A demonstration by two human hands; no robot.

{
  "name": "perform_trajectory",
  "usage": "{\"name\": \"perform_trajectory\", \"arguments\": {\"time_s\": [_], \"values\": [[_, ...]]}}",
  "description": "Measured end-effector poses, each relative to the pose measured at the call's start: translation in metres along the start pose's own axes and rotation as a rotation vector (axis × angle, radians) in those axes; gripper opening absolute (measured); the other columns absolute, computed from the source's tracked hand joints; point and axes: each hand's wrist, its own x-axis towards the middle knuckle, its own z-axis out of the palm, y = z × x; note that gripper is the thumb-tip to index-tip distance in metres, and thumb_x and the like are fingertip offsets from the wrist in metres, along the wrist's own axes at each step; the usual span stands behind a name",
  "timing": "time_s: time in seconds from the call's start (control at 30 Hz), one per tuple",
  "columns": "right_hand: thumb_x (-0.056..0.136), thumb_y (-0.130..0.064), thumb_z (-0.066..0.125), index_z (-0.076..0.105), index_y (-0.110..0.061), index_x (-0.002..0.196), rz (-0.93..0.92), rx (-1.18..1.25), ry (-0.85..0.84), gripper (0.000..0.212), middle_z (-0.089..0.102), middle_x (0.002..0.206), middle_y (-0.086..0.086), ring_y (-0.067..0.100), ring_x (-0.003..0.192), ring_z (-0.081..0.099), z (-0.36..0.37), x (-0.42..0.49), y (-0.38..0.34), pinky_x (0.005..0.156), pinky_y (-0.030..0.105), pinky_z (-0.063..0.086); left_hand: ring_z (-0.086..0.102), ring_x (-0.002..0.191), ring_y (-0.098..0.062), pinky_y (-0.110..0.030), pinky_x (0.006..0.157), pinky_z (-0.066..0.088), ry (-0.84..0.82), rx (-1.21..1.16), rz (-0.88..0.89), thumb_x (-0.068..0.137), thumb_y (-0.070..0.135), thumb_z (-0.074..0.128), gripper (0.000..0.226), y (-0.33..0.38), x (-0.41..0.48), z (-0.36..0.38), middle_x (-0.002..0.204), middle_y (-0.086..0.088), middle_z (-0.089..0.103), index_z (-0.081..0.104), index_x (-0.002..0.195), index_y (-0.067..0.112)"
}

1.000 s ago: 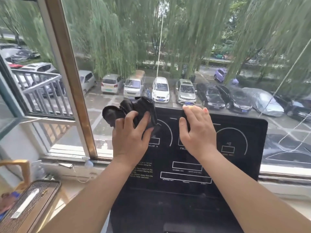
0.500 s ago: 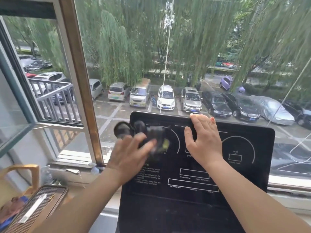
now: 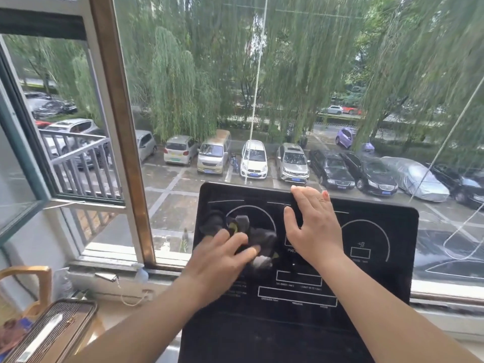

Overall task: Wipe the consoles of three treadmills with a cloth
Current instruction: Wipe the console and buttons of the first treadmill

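Head view. A black treadmill console fills the lower centre of the view, its face printed with white dial arcs and boxed readouts. A dark, crumpled cloth lies on the left dial, at about 10 o'clock from the console's middle. The left hand rests on the cloth's near edge, its fingers extended and spread, pressing the fabric against the panel; the hand is motion-blurred. The right hand lies flat on the console at about 12 o'clock, fingers straight and holding nothing, the fingertips reaching the top edge. A brown window post rises at 10 o'clock of the view. Beyond the glass, at 12 o'clock, parked cars stand in a row beneath willow trees.
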Motion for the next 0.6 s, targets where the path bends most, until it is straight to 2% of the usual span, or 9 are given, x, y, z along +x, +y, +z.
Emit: {"name": "perform_trajectory", "arguments": {"time_s": [0.1, 0.2, 0.27, 0.3, 0.37, 0.47, 0.5, 0.53, 0.6], "values": [[0.099, -0.046, 0.039, 0.052, -0.016, 0.151, 0.003, -0.004, -0.01, 0.062, 0.056, 0.149, -0.002, 0.016, 0.146, 0.042, 0.0, -0.001, 0.0, 0.131, 0.035, 0.005, 0.051, 0.107, -0.03, -0.047, 0.084, 0.039, 0.133, 0.146, -0.195, 0.093, 0.039, 0.065, 0.036, -0.037, 0.039, -0.017, 0.119, 0.009, 0.063, 0.068, 0.129, 0.037], [0.099, -0.044, 0.041, 0.053, -0.016, 0.15, -0.001, -0.002, -0.008, 0.06, 0.057, 0.147, -0.002, 0.016, 0.145, 0.042, -0.001, 0.001, 0.0, 0.131, 0.034, 0.006, 0.043, 0.121, -0.032, -0.051, 0.096, 0.035, 0.177, 0.148, -0.298, 0.094, 0.04, 0.065, 0.04, -0.032, 0.042, -0.004, 0.13, 0.003, 0.061, 0.066, 0.134, 0.034], [0.099, -0.041, 0.043, 0.054, -0.016, 0.149, -0.004, 0.008, -0.002, 0.057, 0.059, 0.145, -0.002, 0.016, 0.144, 0.043, -0.001, 0.001, 0.0, 0.13, 0.033, 0.006, 0.044, 0.121, -0.033, -0.052, 0.096, 0.039, 0.209, 0.09, -0.306, 0.092, 0.037, 0.069, 0.041, -0.01, 0.024, 0.012, 0.131, 0.001, 0.063, 0.067, 0.133, 0.033], [0.099, -0.04, 0.044, 0.054, -0.016, 0.148, -0.004, 0.01, -0.001, 0.056, 0.059, 0.144, -0.002, 0.016, 0.143, 0.044, -0.001, 0.001, 0.0, 0.13, 0.034, 0.007, 0.046, 0.12, -0.032, -0.05, 0.095, 0.042, 0.216, 0.077, -0.254, 0.092, 0.035, 0.07, 0.04, 0.0, 0.012, 0.018, 0.129, 0.002, 0.066, 0.068, 0.131, 0.033], [0.101, -0.035, 0.049, 0.054, -0.015, 0.148, -0.012, 0.005, -0.004, 0.051, 0.059, 0.144, -0.002, 0.017, 0.143, 0.043, -0.002, 0.001, 0.001, 0.13, 0.037, 0.01, 0.05, 0.116, -0.027, -0.046, 0.093, 0.044, 0.185, 0.077, -0.036, 0.092, 0.033, 0.069, 0.036, 0.007, -0.006, 0.022, 0.125, 0.007, 0.068, 0.068, 0.128, 0.035], [0.102, -0.03, 0.051, 0.054, -0.015, 0.148, -0.013, 0.004, -0.001, 0.049, 0.059, 0.143, -0.002, 0.017, 0.143, 0.043, -0.001, 0.001, 0.001, 0.131, 0.038, 0.011, 0.052, 0.111, -0.024, -0.042, 0.091, 0.042, 0.103, 0.118, 0.244, 0.094, 0.03, 0.064, 0.033, -0.03, 0.007, 0.001, 0.124, 0.009, 0.066, 0.067, 0.126, 0.035], [0.101, -0.031, 0.049, 0.055, -0.014, 0.147, -0.009, 0.003, 0.005, 0.05, 0.06, 0.142, -0.002, 0.017, 0.142, 0.044, -0.001, 0.001, 0.0, 0.13, 0.038, 0.011, 0.051, 0.11, -0.025, -0.043, 0.089, 0.041, 0.112, 0.152, 0.232, 0.094, 0.03, 0.063, 0.032, -0.045, 0.017, -0.006, 0.123, 0.008, 0.066, 0.067, 0.125, 0.034], [0.099, -0.033, 0.047, 0.056, -0.015, 0.146, -0.006, 0.001, 0.01, 0.051, 0.06, 0.142, -0.003, 0.017, 0.142, 0.044, -0.001, 0.001, 0.0, 0.13, 0.037, 0.011, 0.05, 0.11, -0.026, -0.044, 0.087, 0.04, 0.146, 0.167, 0.142, 0.095, 0.031, 0.062, 0.031, -0.057, 0.026, -0.01, 0.123, 0.006, 0.066, 0.068, 0.125, 0.034], [0.099, -0.034, 0.044, 0.056, -0.015, 0.146, -0.005, -0.005, 0.014, 0.052, 0.06, 0.142, -0.003, 0.017, 0.142, 0.044, 0.0, 0.001, 0.0, 0.13, 0.036, 0.009, 0.047, 0.113, -0.029, -0.044, 0.085, 0.038, 0.213, 0.125, -0.186, 0.096, 0.035, 0.064, 0.033, -0.066, 0.037, -0.013, 0.126, 0.001, 0.064, 0.07, 0.128, 0.033]]}}
